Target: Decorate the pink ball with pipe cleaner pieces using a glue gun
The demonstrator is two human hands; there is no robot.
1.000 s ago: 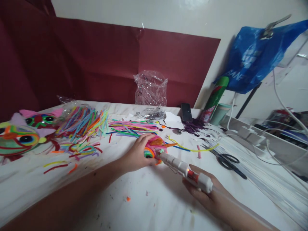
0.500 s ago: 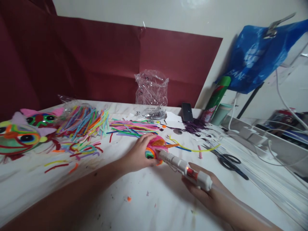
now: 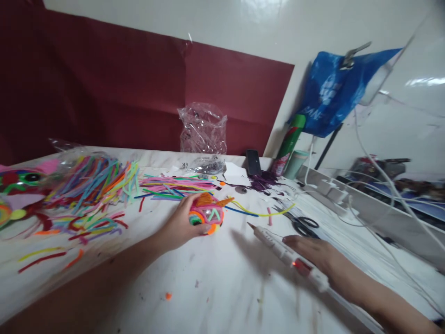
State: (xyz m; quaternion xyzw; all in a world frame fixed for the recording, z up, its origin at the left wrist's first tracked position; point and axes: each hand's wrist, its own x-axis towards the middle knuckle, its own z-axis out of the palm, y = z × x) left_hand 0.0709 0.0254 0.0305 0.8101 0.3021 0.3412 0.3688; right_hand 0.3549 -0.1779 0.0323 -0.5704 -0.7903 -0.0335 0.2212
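Observation:
My left hand (image 3: 179, 223) is curled round a small round craft piece (image 3: 206, 214) covered in pink, green and orange pipe cleaners, resting on the white marble table (image 3: 215, 287). My right hand (image 3: 313, 253) grips a white glue gun (image 3: 285, 250) with a red light on its body. The gun's nozzle points left toward the craft piece, a short gap away from it. A blue and a yellow pipe cleaner (image 3: 260, 213) lie just beyond the piece.
Heaps of coloured pipe cleaners (image 3: 93, 185) cover the left of the table, with pipe-cleaner masks (image 3: 21, 185) at the left edge. Black scissors (image 3: 304, 226), a clear plastic bag (image 3: 202, 130), a phone (image 3: 252, 162), a green can (image 3: 288, 144) and white cables (image 3: 375, 195) sit behind and right.
My right hand has pulled the glue gun back to the right, away from the craft piece it was touching. The camera has swung, shifting everything left.

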